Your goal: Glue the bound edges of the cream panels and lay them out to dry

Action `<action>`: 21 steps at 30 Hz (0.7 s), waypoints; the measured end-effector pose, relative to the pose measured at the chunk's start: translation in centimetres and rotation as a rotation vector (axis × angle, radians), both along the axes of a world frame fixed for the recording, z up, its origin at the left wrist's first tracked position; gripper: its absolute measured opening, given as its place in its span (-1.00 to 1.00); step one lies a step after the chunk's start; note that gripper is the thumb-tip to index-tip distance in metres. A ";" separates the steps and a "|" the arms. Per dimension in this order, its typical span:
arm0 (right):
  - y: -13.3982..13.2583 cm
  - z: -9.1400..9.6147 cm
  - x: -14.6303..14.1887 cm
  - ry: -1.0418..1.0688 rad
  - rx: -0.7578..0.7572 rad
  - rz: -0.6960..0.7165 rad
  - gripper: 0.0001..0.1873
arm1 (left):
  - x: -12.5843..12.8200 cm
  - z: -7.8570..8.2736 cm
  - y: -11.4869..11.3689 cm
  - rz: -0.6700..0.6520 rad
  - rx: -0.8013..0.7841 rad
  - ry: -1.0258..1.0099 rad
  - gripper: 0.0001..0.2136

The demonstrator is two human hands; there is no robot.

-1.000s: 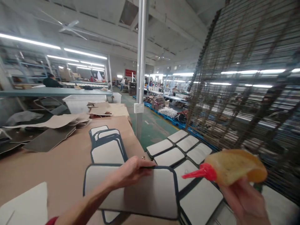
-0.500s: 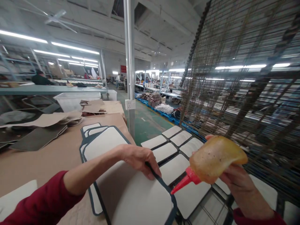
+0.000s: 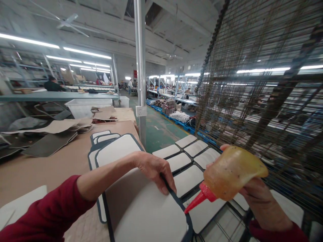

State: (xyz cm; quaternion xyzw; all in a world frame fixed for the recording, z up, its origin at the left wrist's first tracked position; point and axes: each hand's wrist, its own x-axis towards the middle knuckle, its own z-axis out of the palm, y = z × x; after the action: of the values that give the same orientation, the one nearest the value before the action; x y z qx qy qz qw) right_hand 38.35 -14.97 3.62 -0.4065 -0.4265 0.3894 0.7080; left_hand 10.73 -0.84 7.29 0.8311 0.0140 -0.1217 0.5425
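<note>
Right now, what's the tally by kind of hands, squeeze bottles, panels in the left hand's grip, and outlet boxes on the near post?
Left hand and right hand: 2
Red-nozzled squeeze bottle: 1
Gripped dark-edged panel: 1
White outlet box: 1
Total: 5

A translucent amber squeeze bottle (image 3: 233,173) tips downward in front of me, its red nozzle (image 3: 197,201) slanting to the dark blue edging (image 3: 177,199) of a whitish, round-cornered panel (image 3: 151,215); I can't tell whether they touch.

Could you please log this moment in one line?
left hand: gripping dark-edged panel | right hand: holding amber bottle | red nozzle: tip at panel's dark edge
</note>
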 end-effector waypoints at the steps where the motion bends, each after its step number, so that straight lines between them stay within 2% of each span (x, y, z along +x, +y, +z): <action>1: -0.1 -0.1 0.2 0.016 -0.012 0.006 -0.15 | 0.0 0.0 -0.1 0.006 -0.001 0.001 -0.64; 5: -0.7 -0.3 1.3 -0.021 -0.103 0.119 -0.03 | 0.1 -0.1 -0.3 0.018 -0.018 0.010 -0.63; 10: -0.8 -0.2 2.6 -0.001 -0.171 0.097 -0.18 | -0.2 0.3 -0.6 0.026 -0.037 0.002 -0.58; 13: -1.2 -0.1 1.6 0.037 -0.129 0.111 -0.17 | -0.7 0.5 -0.6 0.053 -0.016 -0.007 -0.55; 17: -2.3 0.2 -1.1 0.078 -0.011 0.012 -0.20 | -1.6 0.4 -0.1 0.112 0.033 -0.040 -0.48; 21: -3.1 0.9 -2.8 0.022 0.054 -0.130 -0.30 | -2.5 0.2 0.6 0.180 0.091 -0.101 -0.51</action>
State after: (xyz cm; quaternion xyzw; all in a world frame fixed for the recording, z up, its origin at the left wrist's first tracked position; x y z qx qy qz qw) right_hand 35.54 -18.04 4.55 -0.4101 -0.4017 0.3353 0.7471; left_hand 8.20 -0.20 7.52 0.8552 0.0667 -0.0299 0.5131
